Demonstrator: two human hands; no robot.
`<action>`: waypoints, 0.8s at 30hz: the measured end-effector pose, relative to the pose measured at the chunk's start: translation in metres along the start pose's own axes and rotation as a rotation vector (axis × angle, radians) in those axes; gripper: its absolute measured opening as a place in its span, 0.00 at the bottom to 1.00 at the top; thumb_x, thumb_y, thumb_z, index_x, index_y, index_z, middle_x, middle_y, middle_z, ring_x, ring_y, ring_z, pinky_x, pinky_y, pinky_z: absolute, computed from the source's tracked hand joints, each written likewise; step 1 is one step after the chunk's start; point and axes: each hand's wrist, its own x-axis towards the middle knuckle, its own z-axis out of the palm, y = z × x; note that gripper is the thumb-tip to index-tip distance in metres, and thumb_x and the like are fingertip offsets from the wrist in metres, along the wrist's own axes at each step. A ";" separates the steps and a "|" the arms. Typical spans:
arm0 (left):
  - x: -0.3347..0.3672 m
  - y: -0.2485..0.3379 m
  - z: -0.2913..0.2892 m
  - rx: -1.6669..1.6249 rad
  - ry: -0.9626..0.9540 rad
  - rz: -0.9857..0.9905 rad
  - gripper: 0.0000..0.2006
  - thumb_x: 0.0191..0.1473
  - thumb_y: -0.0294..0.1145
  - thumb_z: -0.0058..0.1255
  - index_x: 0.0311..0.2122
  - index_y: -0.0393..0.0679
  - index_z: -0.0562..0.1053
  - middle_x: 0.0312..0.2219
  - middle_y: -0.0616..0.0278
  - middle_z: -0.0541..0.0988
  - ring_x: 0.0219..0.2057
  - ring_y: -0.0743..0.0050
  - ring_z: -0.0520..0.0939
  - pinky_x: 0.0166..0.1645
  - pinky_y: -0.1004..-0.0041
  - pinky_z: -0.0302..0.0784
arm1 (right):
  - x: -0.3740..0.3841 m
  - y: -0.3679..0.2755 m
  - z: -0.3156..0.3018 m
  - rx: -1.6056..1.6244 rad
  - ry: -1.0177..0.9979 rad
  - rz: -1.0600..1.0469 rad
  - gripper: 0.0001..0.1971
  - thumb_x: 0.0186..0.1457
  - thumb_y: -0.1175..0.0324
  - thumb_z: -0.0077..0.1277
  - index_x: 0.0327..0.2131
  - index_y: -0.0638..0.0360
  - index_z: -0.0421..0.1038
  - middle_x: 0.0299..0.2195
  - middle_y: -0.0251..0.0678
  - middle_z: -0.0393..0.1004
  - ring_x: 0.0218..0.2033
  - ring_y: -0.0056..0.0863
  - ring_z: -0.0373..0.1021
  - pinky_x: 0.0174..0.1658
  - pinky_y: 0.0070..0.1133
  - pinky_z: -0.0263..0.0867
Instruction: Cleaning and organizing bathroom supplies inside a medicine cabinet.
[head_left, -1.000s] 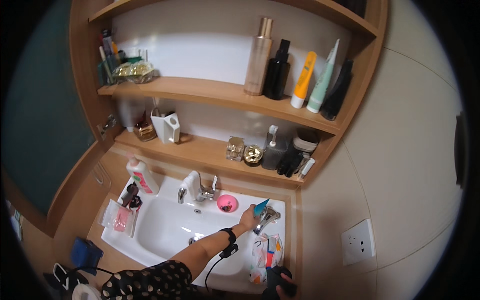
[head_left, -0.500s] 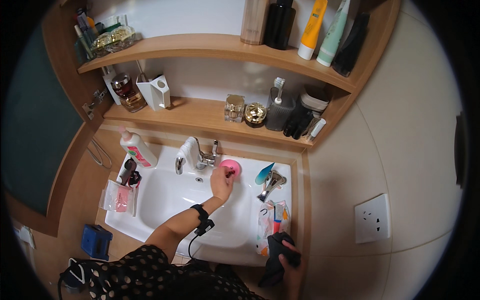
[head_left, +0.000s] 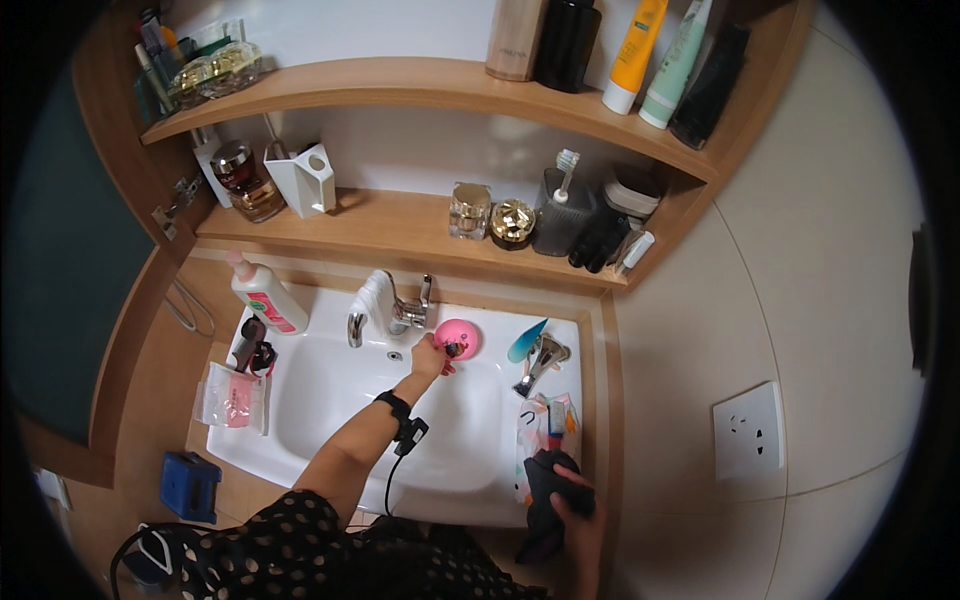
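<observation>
My left hand (head_left: 430,357), a black band on its wrist, reaches across the white sink (head_left: 330,445) to a pink round object (head_left: 459,333) on the back rim, right of the faucet. Its fingers are closed at the object's lower left, by a small dark item (head_left: 454,350) too small to name. At the lower right, my right hand (head_left: 580,510) grips a bunched dark grey cloth (head_left: 547,500). Just above the cloth, a red-and-blue handled item (head_left: 556,428) lies on a white patterned pouch (head_left: 532,455).
A chrome faucet (head_left: 408,312) with white cloth over it stands at the back. On the right rim are a blue tube (head_left: 527,341) and a silver tool (head_left: 543,363). The left rim bears a pump bottle (head_left: 270,298), sunglasses (head_left: 248,343) and a clear packet (head_left: 232,398). Shelves (head_left: 380,222) of toiletries overhang.
My left hand has drawn slightly down and left, uncovering more of the pink object. My right hand and the cloth have shifted slightly up and left. The whole view has shifted a little.
</observation>
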 end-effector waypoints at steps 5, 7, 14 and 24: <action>-0.055 0.038 -0.021 0.069 -0.218 0.147 0.12 0.52 0.21 0.36 0.39 0.28 0.69 0.19 0.49 0.77 0.15 0.61 0.81 0.15 0.70 0.77 | 0.020 0.003 0.007 0.121 0.022 -0.031 0.20 0.48 0.80 0.51 0.48 0.65 0.70 0.46 0.40 0.72 0.48 0.25 0.66 0.54 0.21 0.58; -0.083 0.060 -0.044 0.152 -0.380 0.169 0.12 0.53 0.22 0.35 0.40 0.27 0.68 0.19 0.50 0.76 0.15 0.64 0.80 0.16 0.73 0.77 | 0.040 0.010 0.024 0.380 -0.004 0.025 0.20 0.51 0.78 0.50 0.50 0.64 0.67 0.46 0.39 0.71 0.46 0.24 0.67 0.52 0.20 0.60; -0.183 0.132 -0.070 0.329 -0.501 0.229 0.10 0.53 0.22 0.36 0.32 0.27 0.70 0.16 0.53 0.75 0.13 0.66 0.79 0.16 0.73 0.74 | 0.077 0.040 0.088 0.412 -0.202 -0.026 0.22 0.55 0.72 0.52 0.53 0.66 0.63 0.46 0.37 0.70 0.45 0.20 0.66 0.50 0.18 0.60; -0.225 0.130 -0.110 0.546 -0.119 0.832 0.22 0.57 0.29 0.39 0.56 0.31 0.59 0.42 0.37 0.72 0.41 0.50 0.78 0.45 0.61 0.74 | 0.072 0.007 0.135 0.167 -0.283 -0.065 0.17 0.52 0.72 0.49 0.45 0.67 0.71 0.36 0.35 0.75 0.35 0.21 0.70 0.40 0.18 0.65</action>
